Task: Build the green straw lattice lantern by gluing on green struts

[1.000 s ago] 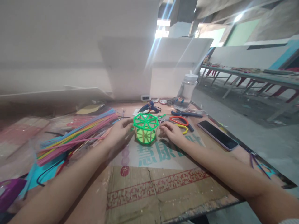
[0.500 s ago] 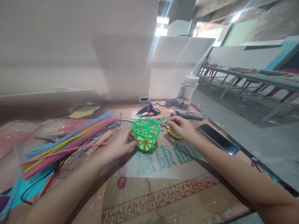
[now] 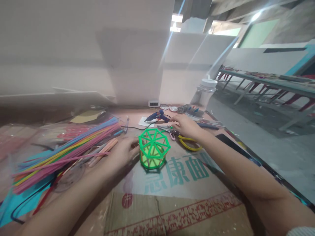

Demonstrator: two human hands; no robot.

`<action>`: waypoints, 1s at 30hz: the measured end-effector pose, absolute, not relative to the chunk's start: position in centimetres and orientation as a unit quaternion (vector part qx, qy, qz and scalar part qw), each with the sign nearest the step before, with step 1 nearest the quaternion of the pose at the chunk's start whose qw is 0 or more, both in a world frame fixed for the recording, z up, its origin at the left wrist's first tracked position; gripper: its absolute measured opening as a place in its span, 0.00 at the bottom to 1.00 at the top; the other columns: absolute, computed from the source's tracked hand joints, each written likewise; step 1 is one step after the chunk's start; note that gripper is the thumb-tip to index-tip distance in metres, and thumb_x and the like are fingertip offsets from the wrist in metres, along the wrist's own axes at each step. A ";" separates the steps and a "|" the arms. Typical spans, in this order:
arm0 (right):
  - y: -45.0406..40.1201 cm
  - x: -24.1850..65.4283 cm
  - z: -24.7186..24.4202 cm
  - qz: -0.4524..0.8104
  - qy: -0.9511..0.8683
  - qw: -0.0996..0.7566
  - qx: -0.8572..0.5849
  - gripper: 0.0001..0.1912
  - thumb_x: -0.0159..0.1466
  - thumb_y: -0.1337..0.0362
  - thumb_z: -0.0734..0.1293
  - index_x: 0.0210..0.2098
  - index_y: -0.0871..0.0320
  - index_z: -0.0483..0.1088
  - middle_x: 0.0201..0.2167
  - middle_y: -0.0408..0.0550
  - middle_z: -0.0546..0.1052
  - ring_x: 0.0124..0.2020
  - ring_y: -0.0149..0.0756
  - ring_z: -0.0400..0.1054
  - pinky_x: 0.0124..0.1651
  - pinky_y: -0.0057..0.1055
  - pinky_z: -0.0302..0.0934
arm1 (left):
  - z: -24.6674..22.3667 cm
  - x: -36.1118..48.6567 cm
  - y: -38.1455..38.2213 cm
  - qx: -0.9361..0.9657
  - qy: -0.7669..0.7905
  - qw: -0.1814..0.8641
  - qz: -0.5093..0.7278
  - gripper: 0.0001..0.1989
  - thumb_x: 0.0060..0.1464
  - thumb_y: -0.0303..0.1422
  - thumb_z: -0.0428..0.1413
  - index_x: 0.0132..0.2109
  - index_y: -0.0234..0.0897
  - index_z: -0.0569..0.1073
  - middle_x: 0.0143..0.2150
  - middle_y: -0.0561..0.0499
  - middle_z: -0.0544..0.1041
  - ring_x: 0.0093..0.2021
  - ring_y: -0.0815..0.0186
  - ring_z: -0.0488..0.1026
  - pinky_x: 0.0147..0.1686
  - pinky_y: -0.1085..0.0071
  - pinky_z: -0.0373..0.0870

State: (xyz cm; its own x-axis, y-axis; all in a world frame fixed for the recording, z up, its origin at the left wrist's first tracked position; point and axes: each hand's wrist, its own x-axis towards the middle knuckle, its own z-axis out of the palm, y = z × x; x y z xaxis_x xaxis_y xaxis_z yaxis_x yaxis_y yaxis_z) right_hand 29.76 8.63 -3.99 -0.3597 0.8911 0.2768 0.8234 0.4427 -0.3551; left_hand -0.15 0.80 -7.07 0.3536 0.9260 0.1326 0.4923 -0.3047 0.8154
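Note:
A small drum-shaped frame (image 3: 154,144) stands on the cardboard, with a spoked green top ring, a light green base and thin brown uprights. My left hand (image 3: 123,152) is at its left side, thumb and fingers slightly apart; whether the fingertips still touch the frame I cannot tell. Farther back, my right hand (image 3: 184,126) reaches over the scissors (image 3: 189,144) with yellow handles. Its fingers are apart, close to the handle of a blue glue gun (image 3: 156,115), which lies by a white pad (image 3: 145,122).
Bundled coloured pipe cleaners (image 3: 71,152) lie at left above a blue sheet (image 3: 36,196). A lidded clear bottle (image 3: 204,96) stands at the back right. A dark phone (image 3: 236,149) is near the table's right edge. Behind rises a pale partition (image 3: 133,59).
My right hand has moved from above the scissors toward the glue gun's handle. My left hand has drawn back slightly from the green frame, which now stands more upright.

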 end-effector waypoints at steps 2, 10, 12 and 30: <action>9.0 29.3 -4.2 0.065 -0.828 0.204 -0.518 0.09 0.67 0.68 0.68 0.45 0.59 0.80 0.49 0.57 0.82 0.51 0.50 0.74 0.55 0.42 0.64 | -7.1 -0.3 1.0 0.758 0.461 0.355 0.295 0.15 0.62 0.41 0.55 0.39 0.38 0.83 0.36 0.50 0.84 0.38 0.58 0.79 0.36 0.69 0.73; 6.2 28.6 -3.7 0.096 -0.846 0.235 -0.468 0.12 0.72 0.59 0.64 0.45 0.56 0.78 0.44 0.51 0.83 0.45 0.43 0.77 0.49 0.36 0.67 | -7.0 -0.7 1.1 0.767 0.450 0.351 0.292 0.15 0.62 0.38 0.57 0.31 0.39 0.82 0.27 0.52 0.79 0.31 0.63 0.75 0.36 0.70 0.71; 4.7 28.9 -3.8 0.128 -0.834 0.283 -0.456 0.12 0.71 0.58 0.64 0.40 0.56 0.78 0.38 0.48 0.83 0.41 0.40 0.76 0.46 0.34 0.67 | -6.9 -0.6 1.0 0.766 0.449 0.353 0.294 0.14 0.61 0.36 0.57 0.30 0.39 0.82 0.26 0.52 0.78 0.31 0.63 0.75 0.36 0.70 0.71; 1.6 28.1 -7.4 0.297 -0.791 0.292 -0.447 0.11 0.65 0.63 0.65 0.30 0.58 0.77 0.27 0.46 0.77 0.32 0.38 0.71 0.37 0.32 0.63 | -6.5 -0.5 1.1 0.775 0.463 0.330 0.276 0.10 0.57 0.29 0.57 0.33 0.39 0.83 0.31 0.51 0.82 0.32 0.63 0.75 0.34 0.70 0.68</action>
State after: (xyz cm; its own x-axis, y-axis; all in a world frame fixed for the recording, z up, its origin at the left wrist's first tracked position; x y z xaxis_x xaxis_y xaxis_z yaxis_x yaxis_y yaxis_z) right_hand 28.14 1.61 -7.36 -0.4289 0.8816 0.1970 0.5340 0.4233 -0.7319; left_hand -0.51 1.11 -6.55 0.4198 0.8994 0.1220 0.5349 -0.3538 0.7673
